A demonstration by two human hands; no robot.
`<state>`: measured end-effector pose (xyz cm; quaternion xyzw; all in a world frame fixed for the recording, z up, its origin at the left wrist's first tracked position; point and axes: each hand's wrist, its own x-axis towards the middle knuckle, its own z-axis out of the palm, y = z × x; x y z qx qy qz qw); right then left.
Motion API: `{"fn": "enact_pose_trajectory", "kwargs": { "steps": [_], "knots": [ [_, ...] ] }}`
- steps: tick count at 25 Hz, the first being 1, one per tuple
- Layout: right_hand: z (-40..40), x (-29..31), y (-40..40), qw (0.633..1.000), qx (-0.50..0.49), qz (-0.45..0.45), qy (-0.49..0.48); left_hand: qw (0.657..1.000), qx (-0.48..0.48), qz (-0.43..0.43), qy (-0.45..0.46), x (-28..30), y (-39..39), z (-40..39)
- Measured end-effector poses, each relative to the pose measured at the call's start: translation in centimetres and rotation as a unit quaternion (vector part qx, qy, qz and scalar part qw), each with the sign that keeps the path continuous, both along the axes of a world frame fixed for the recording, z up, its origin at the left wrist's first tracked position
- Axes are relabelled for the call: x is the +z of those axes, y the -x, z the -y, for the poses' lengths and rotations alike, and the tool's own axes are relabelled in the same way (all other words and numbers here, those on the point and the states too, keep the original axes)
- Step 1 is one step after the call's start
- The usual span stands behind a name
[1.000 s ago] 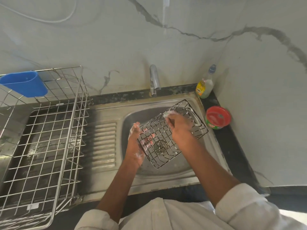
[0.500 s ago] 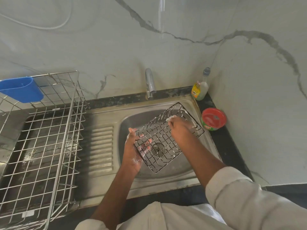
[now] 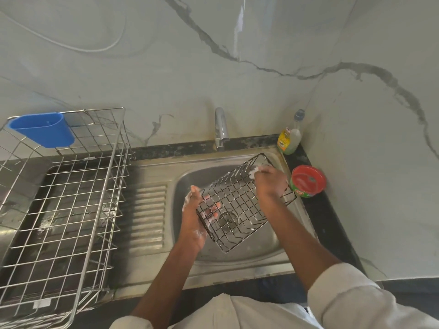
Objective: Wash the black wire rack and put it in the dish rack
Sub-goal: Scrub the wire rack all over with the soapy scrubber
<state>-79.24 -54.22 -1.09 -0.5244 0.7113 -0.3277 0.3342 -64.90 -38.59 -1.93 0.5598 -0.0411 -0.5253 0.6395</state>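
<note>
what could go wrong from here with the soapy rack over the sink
The left hand grips the black wire rack at one edge only, and both are soapy, so it might slip into the sink. The right hand scrubs close to the red tub and could knock it.

Black coated-wire rack (image 3: 240, 205): glossy, wet, soap-flecked. Stainless steel sink (image 3: 237, 255): brushed, dull sheen. Silver wire dish rack (image 3: 71, 210): bright metal. Blue cup (image 3: 45, 129): smooth plastic. Marble-patterned wall (image 3: 213, 67): polished.
</note>
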Motion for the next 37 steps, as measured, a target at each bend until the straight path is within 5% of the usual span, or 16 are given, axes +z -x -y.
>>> {"fn": "enact_pose_trajectory", "kwargs": {
  "steps": [2, 5, 10, 15, 19, 21, 26, 31, 37],
  "knots": [
    [-1.5, 0.2, -1.1, 0.999, 0.0, -0.054, 0.002, 1.0, -0.003, -0.005, 0.003, 0.2, 0.0, 0.2],
    [-3.9, 0.3, -3.3, 0.989, 0.127, -0.076, 0.0, 0.999, -0.027, 0.021, 0.009, 0.7, 0.3, 0.3],
    [-5.6, 1.4, -3.7, 0.909, 0.353, -0.22, 0.038, 0.998, -0.015, 0.058, 0.003, 1.3, -0.3, 0.2],
    [-0.5, 2.9, 0.6, 0.894, 0.292, -0.328, 0.085, 0.993, -0.006, 0.12, -0.007, 3.3, -0.5, 0.9],
    [0.5, 2.9, 4.1, 0.948, 0.203, -0.226, 0.097, 0.992, 0.009, 0.127, -0.022, 3.9, -0.8, 1.3],
    [0.3, 2.6, 4.8, 0.943, 0.215, -0.23, 0.112, 0.988, -0.004, 0.148, -0.04, 3.9, -1.6, 1.5],
    [2.6, 2.0, 5.3, 0.812, 0.408, -0.336, 0.248, 0.974, -0.077, 0.207, -0.059, 7.2, -3.5, 3.3],
    [2.9, 1.3, 5.4, 0.723, 0.517, -0.42, 0.183, 0.945, -0.105, 0.304, -0.053, 8.7, -4.1, 3.7],
    [-1.8, -2.6, 8.4, 0.775, 0.502, -0.347, 0.164, 0.938, -0.108, 0.328, -0.039, 7.9, -3.6, 3.4]
  ]
}}
